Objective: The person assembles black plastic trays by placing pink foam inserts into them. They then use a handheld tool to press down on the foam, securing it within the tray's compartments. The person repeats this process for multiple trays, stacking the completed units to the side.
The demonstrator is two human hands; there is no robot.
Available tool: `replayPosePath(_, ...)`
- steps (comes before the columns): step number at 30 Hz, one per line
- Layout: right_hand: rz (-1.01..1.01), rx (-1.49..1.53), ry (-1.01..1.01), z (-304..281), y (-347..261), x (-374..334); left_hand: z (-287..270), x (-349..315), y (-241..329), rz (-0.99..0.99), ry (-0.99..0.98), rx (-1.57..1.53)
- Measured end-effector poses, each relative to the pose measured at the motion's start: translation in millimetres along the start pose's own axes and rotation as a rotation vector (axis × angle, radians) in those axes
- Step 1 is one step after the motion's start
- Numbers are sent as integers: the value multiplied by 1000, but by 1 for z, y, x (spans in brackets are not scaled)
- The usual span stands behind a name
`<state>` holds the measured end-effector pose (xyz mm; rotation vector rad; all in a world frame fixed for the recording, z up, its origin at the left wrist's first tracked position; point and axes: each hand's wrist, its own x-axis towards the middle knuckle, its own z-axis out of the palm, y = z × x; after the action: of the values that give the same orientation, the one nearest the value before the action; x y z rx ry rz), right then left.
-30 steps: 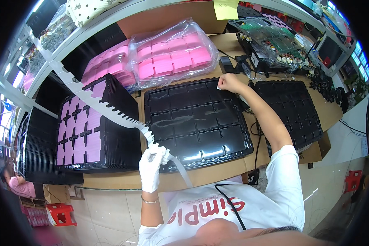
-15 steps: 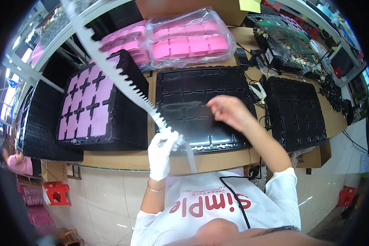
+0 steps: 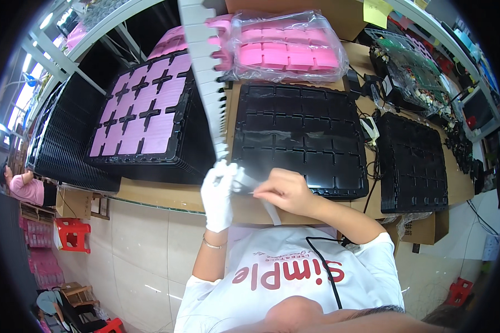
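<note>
My left hand (image 3: pixel 216 197), in a white glove, is closed on a long white notched strip (image 3: pixel 204 72). The strip rises from my fingers toward the far left of the table, and its tail hangs below the hand. My bare right hand (image 3: pixel 288 191) is beside it, thumb and forefinger pinched together at a whitish, blurred piece next to the strip. Whether that piece is joined to the strip I cannot make out. Beyond my hands lies a black molded tray (image 3: pixel 300 150) with raised cross-shaped ribs.
On the left stand a stack of black trays (image 3: pixel 175 144) topped with pink pads (image 3: pixel 136 105), and another black stack (image 3: pixel 66 139). Bagged pink foam (image 3: pixel 289 50) lies behind. To the right are more black trays (image 3: pixel 414 161), cables and circuit boards (image 3: pixel 411 72).
My right hand has come from above the black tray, nearer to me and the left hand, and now pinches beside the strip. The strip stands more upright. The view has shifted.
</note>
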<state>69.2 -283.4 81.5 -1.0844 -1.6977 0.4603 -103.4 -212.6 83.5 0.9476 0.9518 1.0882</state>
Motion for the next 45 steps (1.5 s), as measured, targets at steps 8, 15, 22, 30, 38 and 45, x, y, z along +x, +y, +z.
replayPosePath(8, 381, -157, -408, 7, 48, 51, -30, 3, -1, -67, 36, 89)
replayPosePath(15, 336, -251, -471, 14, 71, 55, -28, 5, -3, -141, -75, 105)
replayPosePath(22, 423, -231, -525, 11, 61, 64, -27, 7, -1, -172, -128, 100)
replayPosePath(30, 370, -221, -476, 14, 67, 55, -28, 7, -3, -164, -129, 107)
replayPosePath(38, 521, 229, -445, -14, 51, 44, -32, 4, -4, -121, -115, 136)
replayPosePath(45, 427, -5, -436, -1, 61, 50, -19, 1, 3, -111, -99, 170)
